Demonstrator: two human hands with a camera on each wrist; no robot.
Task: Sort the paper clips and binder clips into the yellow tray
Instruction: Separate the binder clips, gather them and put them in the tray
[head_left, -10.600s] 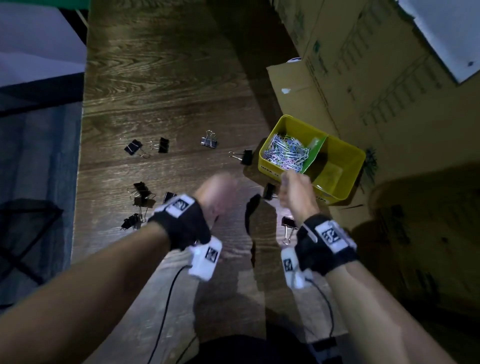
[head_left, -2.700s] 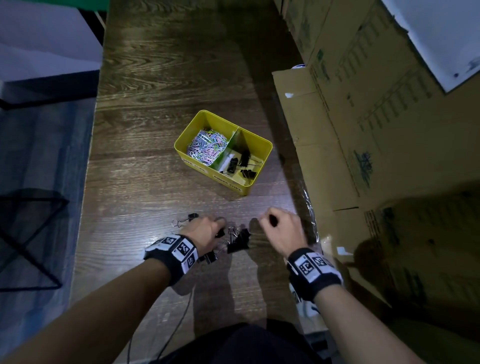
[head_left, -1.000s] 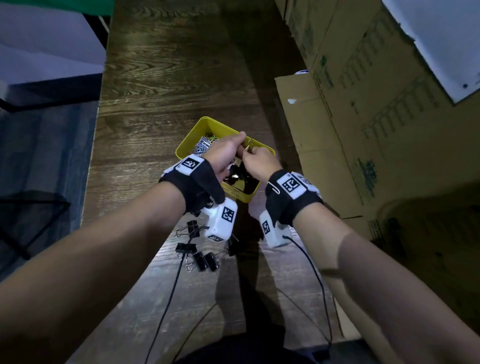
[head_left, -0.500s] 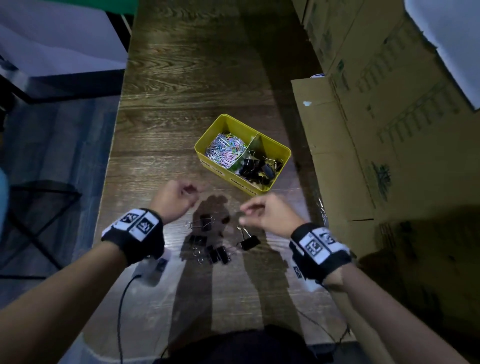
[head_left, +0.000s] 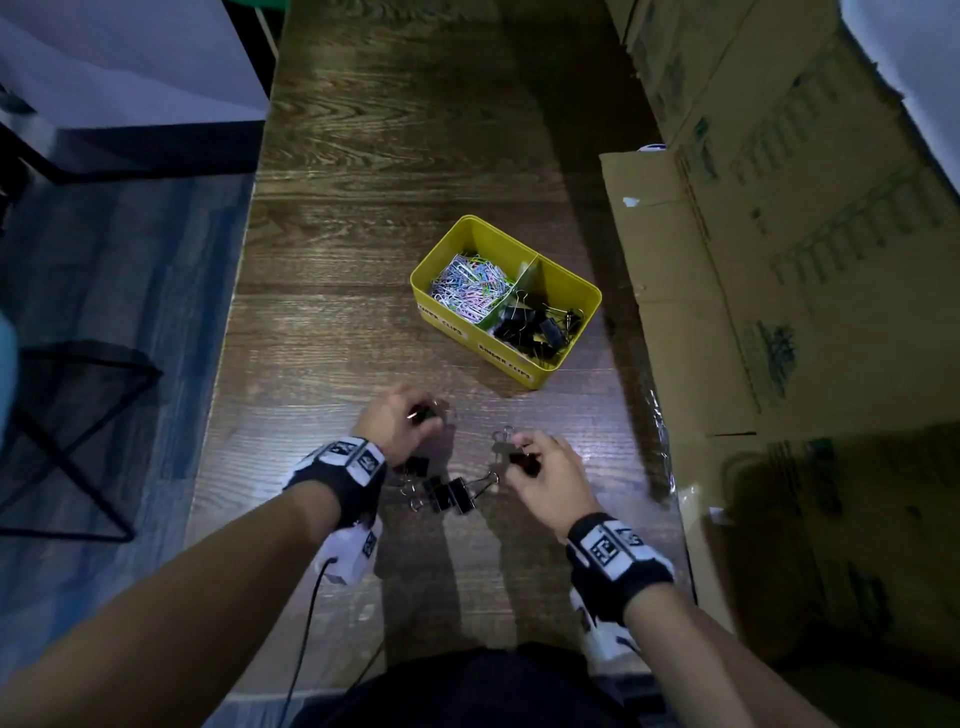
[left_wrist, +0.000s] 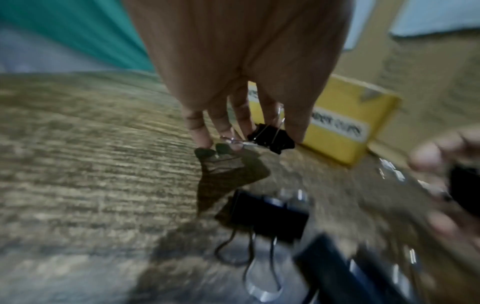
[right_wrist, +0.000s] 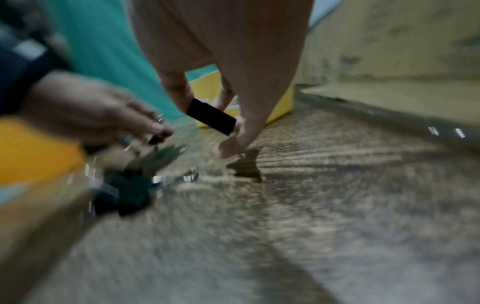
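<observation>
One small black metal binder clip (left_wrist: 271, 137) was pinched in left hand (head_left: 397, 426) fingertips; another black binder clip (right_wrist: 210, 116) was pinched by right hand (head_left: 548, 480), near the desk's (head_left: 363, 234) front edge.

1. Both forearms are stretched forward, low, with banded wrists, backs of the hands turned up.
2. The left hand (head_left: 397, 423) is curled, something small pinched at its fingertips (left_wrist: 296, 131).
3. The right hand (head_left: 550, 475) is likewise closed in a pinch.
</observation>
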